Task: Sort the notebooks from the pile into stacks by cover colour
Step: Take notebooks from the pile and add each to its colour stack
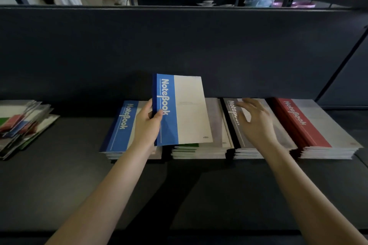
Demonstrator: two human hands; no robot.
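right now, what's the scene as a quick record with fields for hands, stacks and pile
left hand: grips the blue notebook by its spine edge, held up above the stacks
right hand: open, fingers spread over the grey stack; contact unclear
stacks, left to right: blue stack, green stack partly hidden, grey stack, red stack
unsorted pile: far left on the table

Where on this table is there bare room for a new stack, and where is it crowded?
Bare table lies between the pile and the blue stack, and along the front, before all the stacks. Crowded: blue stack to red stack, side by side with hardly a gap.
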